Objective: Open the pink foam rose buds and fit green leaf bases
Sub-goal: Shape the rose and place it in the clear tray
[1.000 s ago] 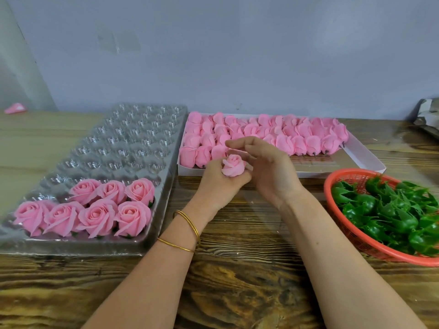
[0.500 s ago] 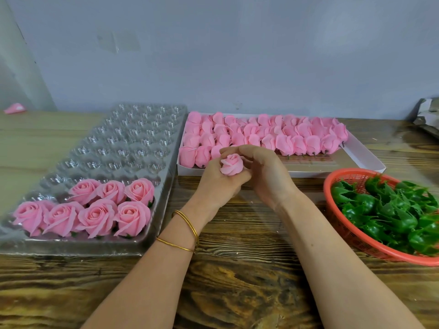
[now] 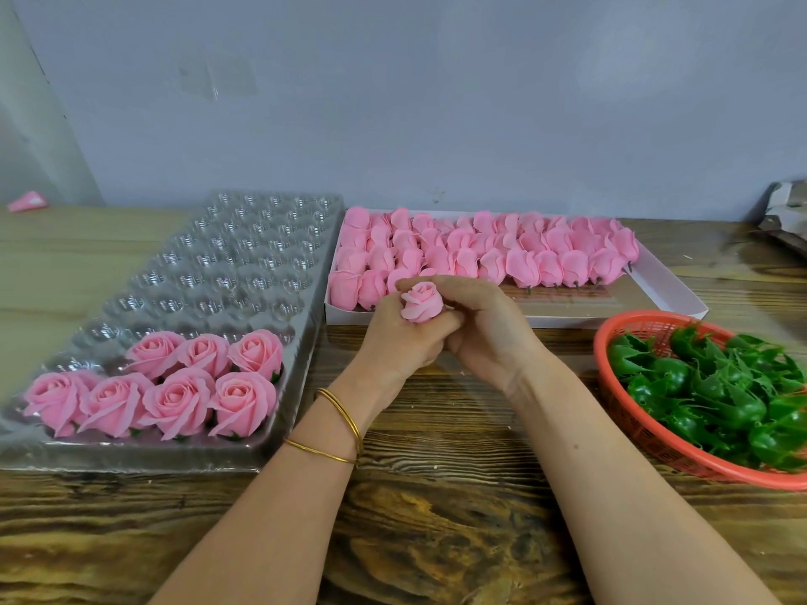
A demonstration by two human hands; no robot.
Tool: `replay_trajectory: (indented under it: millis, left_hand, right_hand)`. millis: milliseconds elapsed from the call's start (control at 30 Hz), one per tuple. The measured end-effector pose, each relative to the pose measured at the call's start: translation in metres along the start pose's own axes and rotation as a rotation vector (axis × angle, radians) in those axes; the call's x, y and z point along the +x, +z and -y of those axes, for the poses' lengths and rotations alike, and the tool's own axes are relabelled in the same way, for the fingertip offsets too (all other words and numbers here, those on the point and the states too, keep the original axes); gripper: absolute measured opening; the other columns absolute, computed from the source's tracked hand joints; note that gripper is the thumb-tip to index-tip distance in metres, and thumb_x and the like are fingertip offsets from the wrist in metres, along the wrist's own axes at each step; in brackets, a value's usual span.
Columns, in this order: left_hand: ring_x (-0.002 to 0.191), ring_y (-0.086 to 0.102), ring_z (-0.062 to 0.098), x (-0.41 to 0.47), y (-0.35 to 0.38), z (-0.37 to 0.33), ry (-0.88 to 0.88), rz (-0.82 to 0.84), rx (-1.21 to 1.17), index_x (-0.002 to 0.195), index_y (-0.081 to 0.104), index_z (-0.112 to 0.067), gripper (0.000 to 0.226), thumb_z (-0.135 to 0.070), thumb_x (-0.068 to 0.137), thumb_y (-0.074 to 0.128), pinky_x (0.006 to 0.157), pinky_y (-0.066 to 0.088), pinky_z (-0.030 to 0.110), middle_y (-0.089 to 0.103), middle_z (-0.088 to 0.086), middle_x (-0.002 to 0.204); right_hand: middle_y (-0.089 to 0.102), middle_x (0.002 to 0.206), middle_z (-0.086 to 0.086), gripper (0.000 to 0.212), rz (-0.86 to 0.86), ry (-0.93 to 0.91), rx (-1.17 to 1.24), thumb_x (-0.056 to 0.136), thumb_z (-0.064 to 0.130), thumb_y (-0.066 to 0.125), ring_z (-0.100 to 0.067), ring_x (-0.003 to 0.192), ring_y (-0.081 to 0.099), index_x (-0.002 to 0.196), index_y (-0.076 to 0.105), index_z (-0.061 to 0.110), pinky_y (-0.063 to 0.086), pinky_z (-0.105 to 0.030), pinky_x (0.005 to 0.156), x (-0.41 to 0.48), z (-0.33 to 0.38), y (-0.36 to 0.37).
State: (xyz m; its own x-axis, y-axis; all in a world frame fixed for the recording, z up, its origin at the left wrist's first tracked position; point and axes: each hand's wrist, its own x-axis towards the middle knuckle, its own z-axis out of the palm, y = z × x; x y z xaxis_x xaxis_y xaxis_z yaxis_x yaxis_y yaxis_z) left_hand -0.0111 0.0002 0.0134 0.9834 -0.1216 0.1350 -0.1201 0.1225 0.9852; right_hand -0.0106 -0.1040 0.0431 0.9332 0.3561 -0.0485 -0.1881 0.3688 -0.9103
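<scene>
The left hand (image 3: 404, 340) holds a small pink foam rose bud (image 3: 421, 302) in a curled grip. The right hand (image 3: 489, 329) curls over it, apparently pinching an outer petal.

no readable text or labels anywhere.

Person, head view: 2 forearms, bare up to the frame edge.
Left forearm (image 3: 270, 508) wears thin, plain gold bangles (image 3: 345, 413) near the wrist; right forearm (image 3: 611, 473), left hand (image 3: 401, 342) and right hand (image 3: 489, 338) are bare.
</scene>
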Motion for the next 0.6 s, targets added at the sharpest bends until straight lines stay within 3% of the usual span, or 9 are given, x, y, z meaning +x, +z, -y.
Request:
replay_trajectory:
  millis: [367,600]
  left_hand:
    - [0.036,0.029,0.012,-0.0038,0.0018,-0.0039,0.013,0.032,0.037,0.073,0.055,-0.005,0.012,-0.013,0.071,0.063,0.039,0.023,0.018,0.034,0.004,0.047]
    - [0.035,0.032,0.009,-0.0028,0.0031,-0.0035,0.015,0.034,0.065,0.078,0.058,-0.002,0.017,-0.015,0.068,0.064,0.04,0.024,0.017,0.036,-0.004,0.042]
  right_hand:
    - [0.074,0.091,-0.014,0.034,0.001,-0.016,0.046,0.096,0.0,0.043,-0.017,0.084,0.072,0.087,0.075,0.002,0.059,-0.028,0.073,-0.0012,0.0011,-0.0046]
    - [0.073,0.09,-0.017,0.024,0.0,-0.035,0.012,0.093,-0.002,0.048,-0.02,0.083,0.072,0.095,0.072,-0.001,0.06,-0.03,0.071,0.0,0.0001,-0.0095]
